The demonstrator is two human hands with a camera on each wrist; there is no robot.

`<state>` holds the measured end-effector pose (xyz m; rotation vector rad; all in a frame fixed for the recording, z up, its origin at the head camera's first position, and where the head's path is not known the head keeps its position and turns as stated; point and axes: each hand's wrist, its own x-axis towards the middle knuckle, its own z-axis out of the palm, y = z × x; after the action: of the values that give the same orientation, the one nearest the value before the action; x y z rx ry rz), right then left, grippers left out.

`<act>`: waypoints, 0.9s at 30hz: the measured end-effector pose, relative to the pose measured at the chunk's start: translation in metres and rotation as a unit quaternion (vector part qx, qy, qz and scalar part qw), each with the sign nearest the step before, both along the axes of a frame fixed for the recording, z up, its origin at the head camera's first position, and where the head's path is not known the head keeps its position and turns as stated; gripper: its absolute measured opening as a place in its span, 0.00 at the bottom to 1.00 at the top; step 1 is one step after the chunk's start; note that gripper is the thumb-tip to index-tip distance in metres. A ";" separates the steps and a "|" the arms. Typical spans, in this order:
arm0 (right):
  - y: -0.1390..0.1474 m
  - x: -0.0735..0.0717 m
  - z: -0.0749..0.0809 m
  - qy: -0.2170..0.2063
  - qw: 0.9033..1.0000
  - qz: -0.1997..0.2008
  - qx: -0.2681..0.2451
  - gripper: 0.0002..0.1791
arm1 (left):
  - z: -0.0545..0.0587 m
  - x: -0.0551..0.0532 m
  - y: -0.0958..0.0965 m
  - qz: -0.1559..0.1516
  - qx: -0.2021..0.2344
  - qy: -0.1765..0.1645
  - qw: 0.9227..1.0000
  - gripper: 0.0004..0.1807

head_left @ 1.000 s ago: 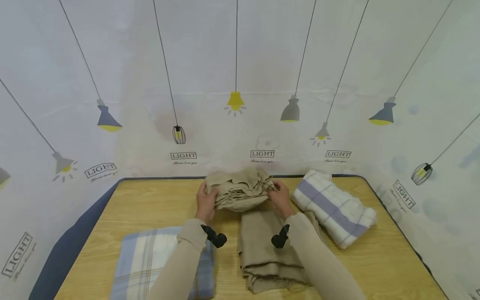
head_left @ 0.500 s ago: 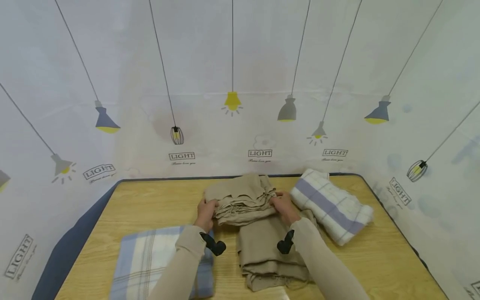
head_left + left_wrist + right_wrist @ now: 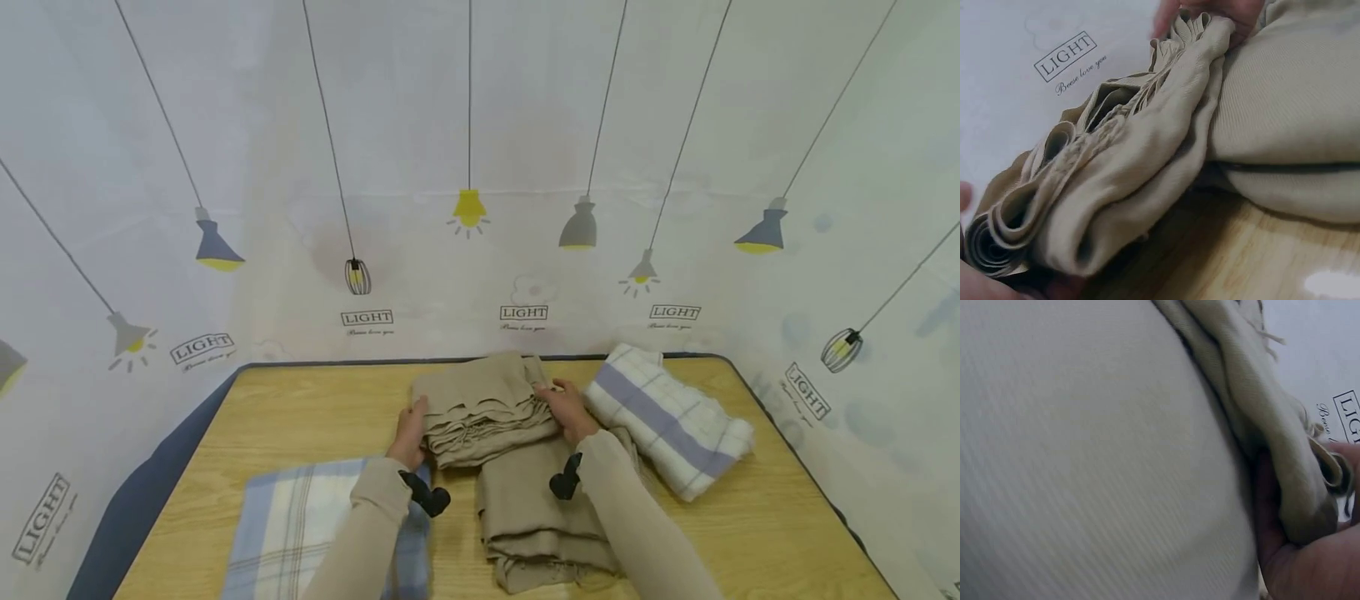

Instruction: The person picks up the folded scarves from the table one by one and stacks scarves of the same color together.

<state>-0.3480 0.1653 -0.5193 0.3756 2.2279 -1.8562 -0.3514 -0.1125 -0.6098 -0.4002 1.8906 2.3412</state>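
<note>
Pale backdrop [image 3: 405, 125] printed with hanging lamps and LIGHT labels, behind wood-grain table [image 3: 315, 408]. Toward far edge, mid-table: fringed beige cloth [image 3: 480, 400], folded in many layers, held between two hands. Left hand [image 3: 408, 429] gripping left end; right hand [image 3: 567, 410] pinching right end, fingers curled round fold. Just nearer, partly below right forearm: second beige cloth [image 3: 532, 508], folded; contact with first unclear. Near left: blue-and-white plaid cloth [image 3: 292, 525]. Right, near right hand: white cloth [image 3: 667, 421], purple-striped.

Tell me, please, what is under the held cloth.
The held cloth overlaps the nearer beige cloth in the head view, with table showing at its lower left. What lies directly beneath is hidden.
</note>
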 end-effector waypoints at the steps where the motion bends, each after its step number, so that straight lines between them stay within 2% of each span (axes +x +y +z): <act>1: -0.001 0.000 -0.001 0.004 1.000 0.002 0.007 0.35 | -0.005 -0.001 -0.001 0.004 -0.007 0.008 1.000 0.33; 3: -0.004 0.000 -0.004 0.011 1.000 0.003 0.019 0.32 | -0.003 0.001 0.006 0.022 -0.045 0.001 0.999 0.32; 5: -0.006 0.000 -0.006 0.026 0.999 -0.001 0.025 0.30 | 0.046 0.026 0.017 0.042 -0.061 -0.011 0.997 0.31; 6: -0.007 -0.001 -0.007 0.032 0.999 -0.005 0.024 0.29 | 0.065 0.037 0.021 0.049 -0.065 -0.002 0.997 0.31; 8: -0.007 -0.002 -0.007 0.045 0.999 -0.009 0.019 0.28 | 0.087 0.046 0.025 0.060 -0.058 0.004 0.996 0.33; 10: -0.006 -0.003 -0.005 0.057 0.998 -0.012 0.020 0.27 | 0.090 0.044 0.026 0.061 -0.044 0.015 0.997 0.35; 11: -0.006 -0.003 -0.003 0.062 0.998 -0.012 0.021 0.27 | 0.086 0.041 0.025 0.060 -0.037 0.021 0.997 0.35; 13: -0.003 -0.002 0.000 0.068 0.997 -0.008 0.027 0.27 | 0.071 0.030 0.022 0.055 -0.025 0.027 0.998 0.35; 22: 0.006 0.010 0.013 0.083 0.996 0.020 0.028 0.27 | 0.083 0.037 0.023 0.048 -0.020 0.031 0.998 0.30; 27: 0.014 0.019 0.017 0.103 0.994 0.009 0.034 0.27 | 0.091 0.042 0.029 0.036 -0.018 0.057 0.998 0.30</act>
<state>-0.3289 0.1795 -0.5024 0.1810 2.4233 -1.8893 -0.3099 -0.0833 -0.5187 -0.3517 2.0029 2.4289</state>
